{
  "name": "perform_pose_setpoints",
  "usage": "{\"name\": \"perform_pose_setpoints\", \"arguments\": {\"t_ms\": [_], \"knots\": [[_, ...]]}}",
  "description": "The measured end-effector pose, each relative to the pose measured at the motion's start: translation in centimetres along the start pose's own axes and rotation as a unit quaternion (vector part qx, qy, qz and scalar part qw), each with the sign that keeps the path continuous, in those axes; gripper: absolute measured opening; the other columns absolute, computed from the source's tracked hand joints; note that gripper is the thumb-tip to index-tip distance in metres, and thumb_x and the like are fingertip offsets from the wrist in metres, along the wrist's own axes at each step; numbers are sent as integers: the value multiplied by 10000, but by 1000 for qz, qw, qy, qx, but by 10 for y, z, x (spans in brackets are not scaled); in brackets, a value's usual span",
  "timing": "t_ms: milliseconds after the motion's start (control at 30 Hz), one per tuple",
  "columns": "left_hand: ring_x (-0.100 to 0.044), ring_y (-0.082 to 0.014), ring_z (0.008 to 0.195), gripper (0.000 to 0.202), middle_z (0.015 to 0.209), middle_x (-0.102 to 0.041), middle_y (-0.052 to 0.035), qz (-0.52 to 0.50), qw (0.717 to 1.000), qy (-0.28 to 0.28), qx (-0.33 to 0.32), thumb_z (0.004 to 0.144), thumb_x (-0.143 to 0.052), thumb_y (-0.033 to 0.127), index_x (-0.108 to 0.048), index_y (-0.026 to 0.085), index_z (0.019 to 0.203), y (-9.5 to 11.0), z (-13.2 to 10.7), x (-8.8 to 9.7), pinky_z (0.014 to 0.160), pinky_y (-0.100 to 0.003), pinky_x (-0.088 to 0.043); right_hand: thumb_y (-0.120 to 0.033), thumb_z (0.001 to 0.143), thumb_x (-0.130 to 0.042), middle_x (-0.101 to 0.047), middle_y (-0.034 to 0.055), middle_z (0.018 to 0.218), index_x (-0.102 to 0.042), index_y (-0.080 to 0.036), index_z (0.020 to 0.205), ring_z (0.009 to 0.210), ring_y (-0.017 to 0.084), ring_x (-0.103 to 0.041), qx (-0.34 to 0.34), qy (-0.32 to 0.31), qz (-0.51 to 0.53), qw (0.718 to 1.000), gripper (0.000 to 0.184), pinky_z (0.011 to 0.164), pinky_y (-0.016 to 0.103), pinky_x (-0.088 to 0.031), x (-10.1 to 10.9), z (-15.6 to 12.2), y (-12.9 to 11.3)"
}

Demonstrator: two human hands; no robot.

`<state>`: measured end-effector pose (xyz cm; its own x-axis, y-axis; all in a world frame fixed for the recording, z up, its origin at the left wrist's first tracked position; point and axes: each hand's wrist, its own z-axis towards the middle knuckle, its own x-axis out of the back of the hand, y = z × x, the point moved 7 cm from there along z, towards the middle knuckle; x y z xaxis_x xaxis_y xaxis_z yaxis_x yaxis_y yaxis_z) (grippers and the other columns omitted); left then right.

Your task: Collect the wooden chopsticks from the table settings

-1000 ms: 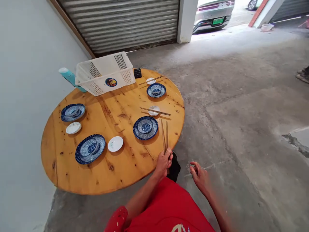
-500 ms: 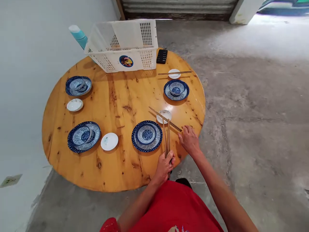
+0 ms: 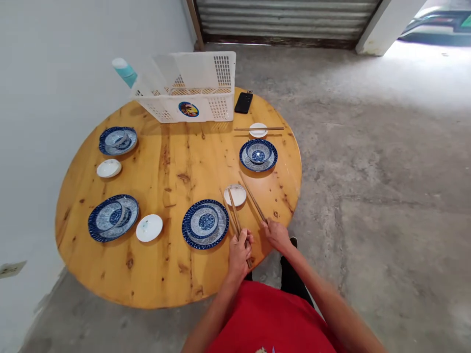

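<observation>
Several chopsticks (image 3: 235, 215) are gripped in my left hand (image 3: 240, 251), their tips pointing away over the table's near right side. My right hand (image 3: 275, 234) is closed on the near end of another pair of chopsticks (image 3: 253, 198), which slant away to the left. Between the two sets of tips lies a small white dish (image 3: 235, 195). Just left of my left hand, a blue-patterned plate (image 3: 187, 233) carries a matching bowl (image 3: 204, 221). Farther off, a pair of chopsticks (image 3: 274, 128) rests across a second white dish (image 3: 258, 132), behind another plate and bowl (image 3: 258, 154).
The round wooden table (image 3: 165, 274) also holds two plates with tilted bowls (image 3: 114, 218) and white dishes (image 3: 149, 228) on the left. A white plastic basket (image 3: 202, 110), a turquoise bottle (image 3: 125, 72) and a black phone (image 3: 243, 102) are at the back. A wall borders the left.
My right hand has lifted its chopsticks off the near white dish and turned them to point more forward. My left hand still holds its chopsticks. The whole view has shifted slightly.
</observation>
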<state>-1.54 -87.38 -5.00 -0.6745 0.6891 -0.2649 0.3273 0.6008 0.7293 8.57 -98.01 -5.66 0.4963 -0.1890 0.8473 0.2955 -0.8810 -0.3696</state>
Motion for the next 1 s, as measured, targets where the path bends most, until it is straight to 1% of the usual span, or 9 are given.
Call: {"name": "perform_pose_setpoints", "arguments": {"t_ms": [100,267,333,400,500,633,800,900,1000], "knots": [[-255,17,347,453,661,-559,50,-21,998,-12,-53,727,-700,578,-596,155,852,0,6,-47,325,-156,-156,-363,1013,-315,-691,72,798,-572,-189,897,723,177,-644,39,21,68,997,331,630,254,-356,17,-18,40],[-245,1,356,477,570,-496,68,-23,997,-42,-68,709,-722,590,-613,147,849,-16,5,-153,341,-171,-148,-402,987,-267,-616,28,689,-499,-210,801,608,154,-561,108,29,184,977,353,596,247,-335,59,-47,103],[-220,-4,360,492,557,-496,66,-22,996,-47,-70,713,-712,603,-613,142,849,-25,2,-193,343,-182,-135,-427,983,-259,-600,20,672,-479,-216,793,608,156,-559,110,24,210,971,358,589,244,-331,76,-54,130],[-226,-2,374,507,642,-576,32,-22,995,-55,-75,718,-703,608,-623,137,889,-34,0,-229,347,-191,-137,-438,983,-257,-594,18,667,-469,-218,794,607,158,-562,100,16,218,971,360,583,244,-324,88,-56,158],[-247,-1,391,490,734,-628,3,-14,994,-70,-78,725,-702,591,-631,141,905,-46,-2,-271,361,-197,-154,-428,988,-265,-605,21,670,-483,-213,827,598,164,-565,81,19,197,977,345,574,251,-300,101,-56,196],[-276,-2,407,429,724,-627,4,6,995,-65,-75,701,-740,533,-631,139,832,-58,-1,-307,388,-195,-187,-410,1006,-257,-646,44,702,-509,-198,904,617,183,-601,86,35,149,984,345,562,269,-259,112,-52,228],[-301,-22,438,400,603,-548,37,37,995,-32,-85,664,-781,493,-620,133,728,-58,8,-329,429,-195,-232,-398,1025,-228,-669,67,720,-508,-181,944,634,196,-634,123,29,123,984,364,541,279,-231,126,-38,242],[-287,-31,445,401,521,-442,70,45,994,-33,-89,669,-777,495,-598,136,680,-55,22,-341,440,-196,-230,-393,1022,-234,-664,67,701,-508,-174,952,607,198,-634,146,21,117,982,357,532,279,-233,136,-21,248],[-295,-37,454,413,522,-432,65,44,994,-38,-89,690,-753,516,-594,135,658,-52,44,-356,437,-197,-222,-411,1018,-223,-658,68,692,-509,-175,950,595,203,-634,164,16,128,978,377,531,278,-254,148,4,257]]}}
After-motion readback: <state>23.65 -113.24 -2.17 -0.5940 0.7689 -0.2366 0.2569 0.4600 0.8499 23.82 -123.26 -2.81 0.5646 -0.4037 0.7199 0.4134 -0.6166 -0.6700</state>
